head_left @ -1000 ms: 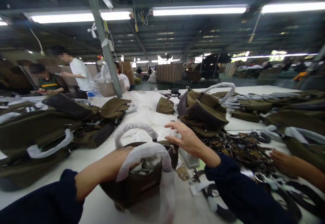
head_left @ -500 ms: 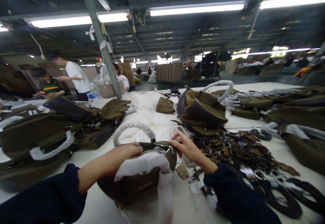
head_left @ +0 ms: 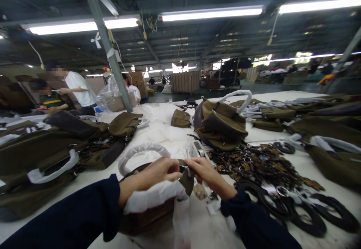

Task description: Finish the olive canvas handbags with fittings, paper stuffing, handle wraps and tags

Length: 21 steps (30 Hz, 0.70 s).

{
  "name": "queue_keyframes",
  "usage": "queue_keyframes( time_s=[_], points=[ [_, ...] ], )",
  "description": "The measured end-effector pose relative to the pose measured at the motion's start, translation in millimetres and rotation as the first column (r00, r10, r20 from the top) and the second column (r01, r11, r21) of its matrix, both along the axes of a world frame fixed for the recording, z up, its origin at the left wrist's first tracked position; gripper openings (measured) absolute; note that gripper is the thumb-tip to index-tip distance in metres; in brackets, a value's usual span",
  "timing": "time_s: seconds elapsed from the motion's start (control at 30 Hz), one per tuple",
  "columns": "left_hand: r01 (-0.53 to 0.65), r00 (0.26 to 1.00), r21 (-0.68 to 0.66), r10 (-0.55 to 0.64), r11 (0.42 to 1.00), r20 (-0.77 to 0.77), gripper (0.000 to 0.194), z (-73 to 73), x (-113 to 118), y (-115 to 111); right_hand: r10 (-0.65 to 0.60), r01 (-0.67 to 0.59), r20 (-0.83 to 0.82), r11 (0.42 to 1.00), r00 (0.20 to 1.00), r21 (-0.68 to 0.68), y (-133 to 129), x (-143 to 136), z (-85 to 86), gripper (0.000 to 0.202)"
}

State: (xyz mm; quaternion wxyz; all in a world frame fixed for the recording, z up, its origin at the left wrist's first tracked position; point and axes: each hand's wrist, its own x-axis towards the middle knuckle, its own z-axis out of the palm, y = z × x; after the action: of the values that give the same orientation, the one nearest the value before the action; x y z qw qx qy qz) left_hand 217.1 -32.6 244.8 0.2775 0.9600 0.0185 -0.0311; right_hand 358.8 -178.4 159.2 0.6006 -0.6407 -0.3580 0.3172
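Observation:
An olive handbag (head_left: 149, 217) with dark trim stands in front of me, its handles wrapped in white paper. The near wrapped handle (head_left: 158, 196) arches below my left wrist, and the far handle (head_left: 126, 155) rises behind it. My left hand (head_left: 163, 169) reaches over the bag's top opening, fingers bent at the rim near the zipper (head_left: 183, 167). At the zipper's right end, my right hand (head_left: 201, 169) is closed, pinching the bag's corner between thumb and fingers. A metal piece shows just below its fingertips. My hands partly hide the opening.
A pile of patterned straps (head_left: 254, 162) and black looped straps (head_left: 304, 211) lie at the right. Another handbag (head_left: 221, 123) and a small pouch (head_left: 180, 118) stand behind. More olive bags (head_left: 42, 155) are heaped at the left. People stand or sit beyond the post (head_left: 113, 53).
My left hand has moved right along the bag's opening, closer to my right hand. My right hand stays at the corner, lower and with its fingers closer to the rim.

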Motion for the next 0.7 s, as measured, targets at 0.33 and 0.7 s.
queue_keyframes(
  time_s=[0.33, 0.7],
  points=[
    [0.024, 0.989, 0.394, -0.078, 0.919, 0.122, 0.011, -7.9, 9.7, -24.0, 0.013, -0.014, 0.036, 1.000, 0.999, 0.028, -1.0, -16.0, 3.7, 0.044],
    [0.071, 0.995, 0.577, -0.100, 0.814, 0.019, 0.025, 5.2, 10.0, -20.7, -0.059, 0.056, 0.222, 0.998, 0.973, 0.020, -1.4, -10.7, 3.6, 0.047]
  ],
)
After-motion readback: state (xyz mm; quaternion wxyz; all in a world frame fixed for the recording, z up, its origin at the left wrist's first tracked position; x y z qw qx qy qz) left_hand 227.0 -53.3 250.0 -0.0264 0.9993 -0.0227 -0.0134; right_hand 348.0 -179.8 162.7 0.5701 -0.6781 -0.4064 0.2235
